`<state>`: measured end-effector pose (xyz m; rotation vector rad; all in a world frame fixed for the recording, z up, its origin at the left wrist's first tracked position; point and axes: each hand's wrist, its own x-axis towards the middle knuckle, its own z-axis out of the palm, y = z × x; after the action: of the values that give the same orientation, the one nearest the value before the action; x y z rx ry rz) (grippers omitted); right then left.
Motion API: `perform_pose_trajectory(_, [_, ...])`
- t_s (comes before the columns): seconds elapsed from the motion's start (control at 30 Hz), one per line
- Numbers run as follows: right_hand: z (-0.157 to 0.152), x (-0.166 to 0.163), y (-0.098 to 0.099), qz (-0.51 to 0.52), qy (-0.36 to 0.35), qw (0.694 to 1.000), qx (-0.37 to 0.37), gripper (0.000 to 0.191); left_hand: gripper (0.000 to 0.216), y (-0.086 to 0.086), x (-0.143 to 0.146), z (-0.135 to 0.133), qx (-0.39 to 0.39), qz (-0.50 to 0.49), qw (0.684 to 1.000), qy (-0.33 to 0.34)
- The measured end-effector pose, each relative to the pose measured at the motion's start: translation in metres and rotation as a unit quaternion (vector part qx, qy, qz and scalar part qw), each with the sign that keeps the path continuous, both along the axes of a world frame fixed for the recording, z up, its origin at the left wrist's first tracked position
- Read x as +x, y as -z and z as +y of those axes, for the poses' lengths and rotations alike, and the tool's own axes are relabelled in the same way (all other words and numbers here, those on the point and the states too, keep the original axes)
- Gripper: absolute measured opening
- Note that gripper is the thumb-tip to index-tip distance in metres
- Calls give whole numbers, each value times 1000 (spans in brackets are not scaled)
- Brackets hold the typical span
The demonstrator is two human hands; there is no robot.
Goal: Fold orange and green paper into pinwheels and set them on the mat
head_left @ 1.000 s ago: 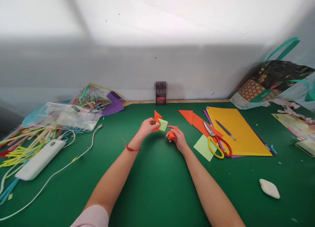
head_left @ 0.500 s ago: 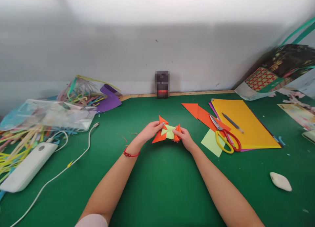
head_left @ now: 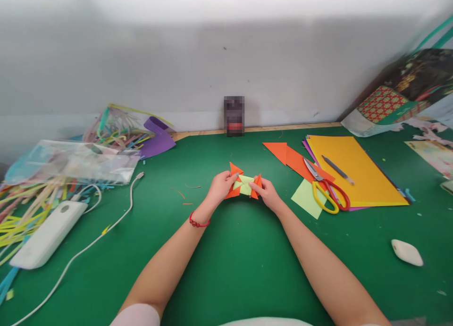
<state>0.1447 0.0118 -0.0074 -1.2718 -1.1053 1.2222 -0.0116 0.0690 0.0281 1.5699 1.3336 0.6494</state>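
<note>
Between my two hands is a folded paper star [head_left: 244, 186], with a light green middle and pointed orange corners. My left hand [head_left: 222, 184] pinches its left side, thumb lying on top near the green part. On the right side, my right hand [head_left: 268, 193] grips an orange corner with the thumb across the face. Fingers under the paper are hidden. To the right of my right hand lie scissors [head_left: 326, 190] with red and yellow handles, resting partly on a light green paper square [head_left: 305, 199] and an orange paper piece [head_left: 299, 163].
A stack of coloured paper [head_left: 357, 170] with a grey pen [head_left: 337, 169] lies right. Left are a white power bank [head_left: 49, 234] with a cable, paper strips [head_left: 21, 217] and a plastic bag [head_left: 88, 162]. A dark blurred object [head_left: 234, 116] stands by the wall. A white case [head_left: 406, 253] sits right.
My left hand has moved slightly right and now covers more of the star's lower left corner. The view has shifted a little. Both hands keep their hold.
</note>
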Motion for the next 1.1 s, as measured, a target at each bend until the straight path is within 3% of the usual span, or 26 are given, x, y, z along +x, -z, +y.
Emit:
perform_pose_trajectory(0.23, [-1, -3, -6, -30, 18, 999, 29, 43, 28, -4, -2, 1, -21, -89, 995, 26])
perform_pose_trajectory(0.33, [-1, -3, -7, -24, 16, 999, 18, 43, 20, -8, -5, 1, -63, -128, 987, 70])
perform_pose_trajectory(0.53, [0, -4, -10, 65, 26, 997, -15, 44, 32, -15, -16, 5, -104, -157, 968, 164])
perform_pose_trajectory(0.9, [-1, -3, -13, 60, 14, 998, -20, 43, 31, -19, -16, 4, -124, -179, 965, 148])
perform_pose_trajectory(1.1, [-2, -1, -9, 32, -13, 999, -12, 40, 28, -17, -16, 5, -117, -131, 973, 147])
